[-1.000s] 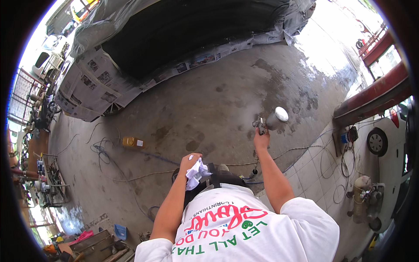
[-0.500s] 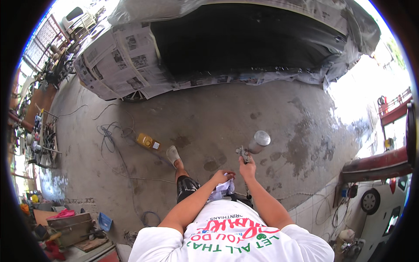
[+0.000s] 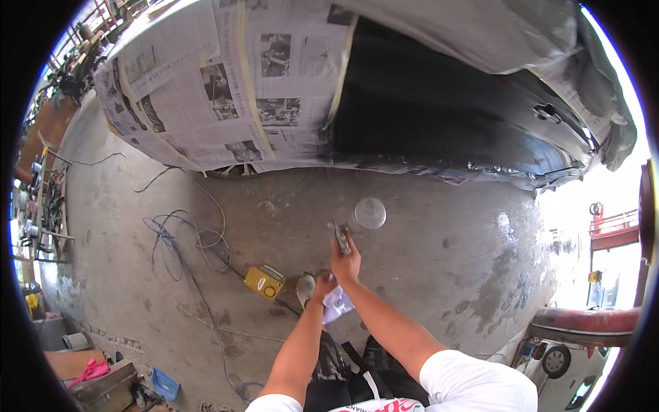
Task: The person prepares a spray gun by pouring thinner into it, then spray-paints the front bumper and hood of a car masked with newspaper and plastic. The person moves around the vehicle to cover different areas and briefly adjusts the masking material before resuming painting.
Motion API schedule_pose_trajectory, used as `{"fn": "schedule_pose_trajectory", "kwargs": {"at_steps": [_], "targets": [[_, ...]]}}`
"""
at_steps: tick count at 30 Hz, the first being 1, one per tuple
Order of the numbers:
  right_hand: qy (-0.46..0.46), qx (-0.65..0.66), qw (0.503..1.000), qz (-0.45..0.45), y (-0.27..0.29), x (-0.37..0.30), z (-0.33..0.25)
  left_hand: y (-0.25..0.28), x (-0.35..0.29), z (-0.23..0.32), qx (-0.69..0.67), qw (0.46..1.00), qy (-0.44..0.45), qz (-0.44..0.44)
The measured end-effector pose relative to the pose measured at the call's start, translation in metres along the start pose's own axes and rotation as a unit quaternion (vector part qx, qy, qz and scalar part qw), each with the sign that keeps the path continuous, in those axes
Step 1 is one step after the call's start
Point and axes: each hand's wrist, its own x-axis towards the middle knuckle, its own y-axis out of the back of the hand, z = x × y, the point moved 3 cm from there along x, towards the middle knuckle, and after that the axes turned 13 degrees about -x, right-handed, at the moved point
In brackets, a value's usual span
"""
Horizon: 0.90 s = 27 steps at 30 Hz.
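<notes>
My right hand (image 3: 345, 261) is closed round the grip of a metal spray gun (image 3: 338, 235), held out ahead of me. The gun's round silver paint cup (image 3: 370, 213) sits beside the hand. Close by, my left hand (image 3: 324, 285) grips a pale lavender cloth (image 3: 337, 305) that hangs below the fingers. Beyond the gun stands a car with a glossy black panel (image 3: 425, 103). Taped newspaper (image 3: 226, 75) covers its left part, and grey sheeting (image 3: 473, 31) drapes its top. A gap of floor lies between the gun and the panel.
A yellow box (image 3: 265, 282) lies on the concrete by my left foot, with a tangled hose (image 3: 168, 233) left of it. A red metal beam (image 3: 583, 324) and another car (image 3: 559, 374) stand at the right. Cluttered boxes (image 3: 103, 384) fill the lower left.
I have stepped closer to the car, towards its newspaper-covered part. Both arms reach further forward, with the spray gun and cloth still in my hands.
</notes>
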Motion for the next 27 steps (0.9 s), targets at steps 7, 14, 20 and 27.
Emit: {"fn": "schedule_pose_trajectory", "kwargs": {"at_steps": [7,14,20,27], "targets": [[0.020,0.020,0.999,0.029,-0.150,0.118,-0.073,0.116,0.185,0.039,-0.062,0.992,-0.088,-0.063],[0.031,-0.034,0.998,0.039,-0.191,0.175,-0.071,0.119,0.237,0.065,-0.115,0.988,-0.078,-0.062],[0.020,-0.014,0.999,0.026,-0.175,0.179,-0.065,0.111,0.230,0.088,-0.042,0.985,-0.130,-0.102],[-0.036,0.071,0.997,-0.015,-0.097,0.123,-0.084,0.094,0.150,0.117,-0.060,0.981,-0.095,-0.159]]}}
